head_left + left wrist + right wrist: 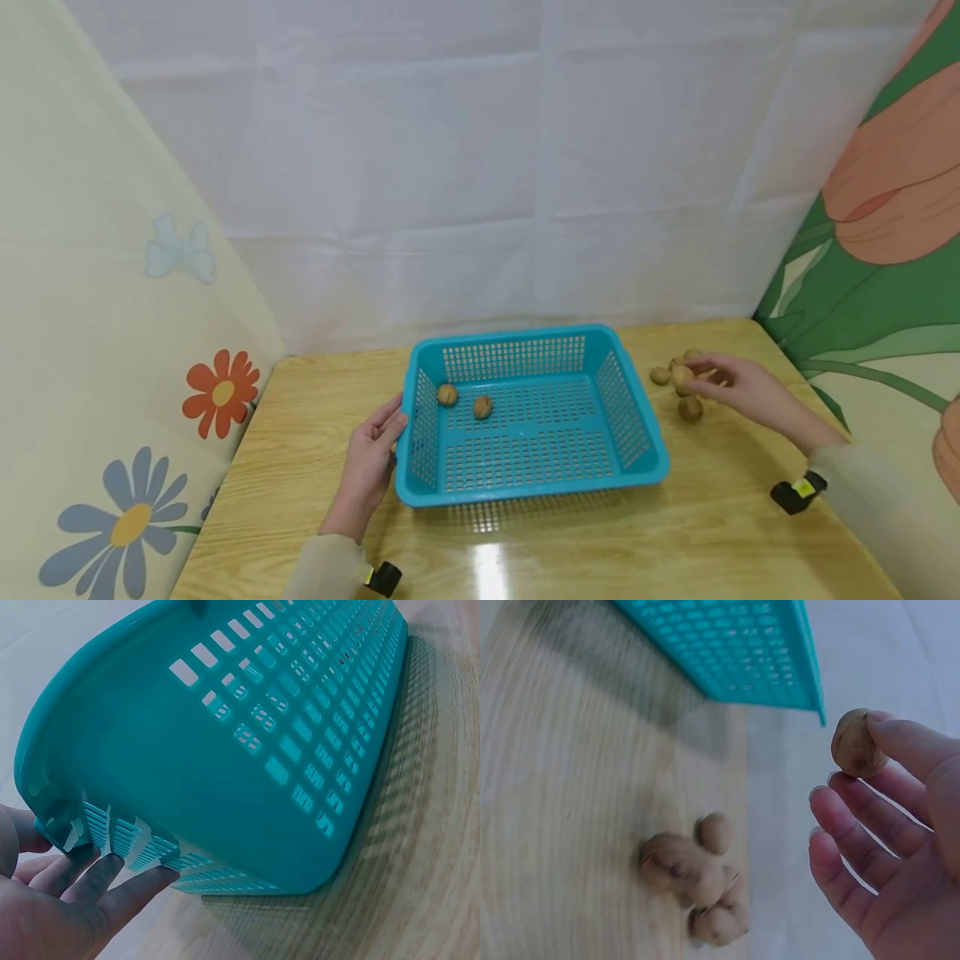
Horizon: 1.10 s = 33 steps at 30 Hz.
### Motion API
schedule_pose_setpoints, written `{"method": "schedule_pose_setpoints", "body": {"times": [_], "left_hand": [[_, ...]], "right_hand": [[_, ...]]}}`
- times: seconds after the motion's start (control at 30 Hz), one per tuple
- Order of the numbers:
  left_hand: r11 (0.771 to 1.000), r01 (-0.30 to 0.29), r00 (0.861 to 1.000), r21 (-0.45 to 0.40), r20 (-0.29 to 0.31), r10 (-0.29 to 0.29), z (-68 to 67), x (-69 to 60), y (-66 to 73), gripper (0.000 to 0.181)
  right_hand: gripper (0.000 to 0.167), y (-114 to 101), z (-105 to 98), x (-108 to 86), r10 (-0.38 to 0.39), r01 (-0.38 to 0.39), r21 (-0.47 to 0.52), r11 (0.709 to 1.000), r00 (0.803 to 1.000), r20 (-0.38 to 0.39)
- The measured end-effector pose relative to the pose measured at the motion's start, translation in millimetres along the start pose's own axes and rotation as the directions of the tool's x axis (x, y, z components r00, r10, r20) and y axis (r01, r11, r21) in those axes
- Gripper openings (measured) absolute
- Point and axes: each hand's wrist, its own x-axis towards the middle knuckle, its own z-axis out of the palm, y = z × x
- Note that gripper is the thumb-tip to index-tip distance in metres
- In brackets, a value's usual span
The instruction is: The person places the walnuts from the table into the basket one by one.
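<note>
A blue plastic basket (525,492) with slotted walls stands on the wooden table, two walnuts (482,407) lying inside toward its left end. My left hand (370,458) holds the basket's left rim, thumb on top; in the left wrist view its fingers (124,896) are against the outside of the end wall. To the right of the basket, my right hand (738,387) pinches a walnut (855,744) between thumb and fingertips, above the table. Below it in the right wrist view is a cluster of several walnuts (679,870), slightly blurred.
The table (300,467) reaches back to a white cloth (450,150). Flower-printed cloths hang at the left (112,333) and right (892,250). A small black device (798,492) sits at the right wrist, another black device (385,578) at the left.
</note>
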Motion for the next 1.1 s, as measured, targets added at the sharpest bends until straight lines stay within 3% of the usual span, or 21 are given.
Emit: {"method": "schedule_pose_setpoints", "body": {"times": [0.33,0.63,0.8,1.1], "left_hand": [[1.000,0.004,1.000,-0.005,-0.007,-0.004,-1.6,-1.1,-0.2,0.049],[1.000,0.004,1.000,-0.028,-0.006,-0.004,-0.3,0.0,-1.8,0.049],[1.000,0.001,1.000,-0.022,-0.006,-0.001,-0.1,0.4,-2.2,0.048],[1.000,0.006,1.000,-0.021,-0.010,-0.006,-0.5,1.3,-1.8,0.048]], "right_hand": [[0.046,-49,8,26.4,-0.044,0.040,0.055,0.998,0.997,0.070],[0.042,-80,25,61.5,-0.156,0.152,0.037,0.988,0.976,0.150],[0.044,-94,44,86.9,-0.221,0.219,0.033,0.975,0.956,0.192],[0.042,-119,89,121.8,-0.269,0.251,0.100,0.963,0.923,0.275]]}}
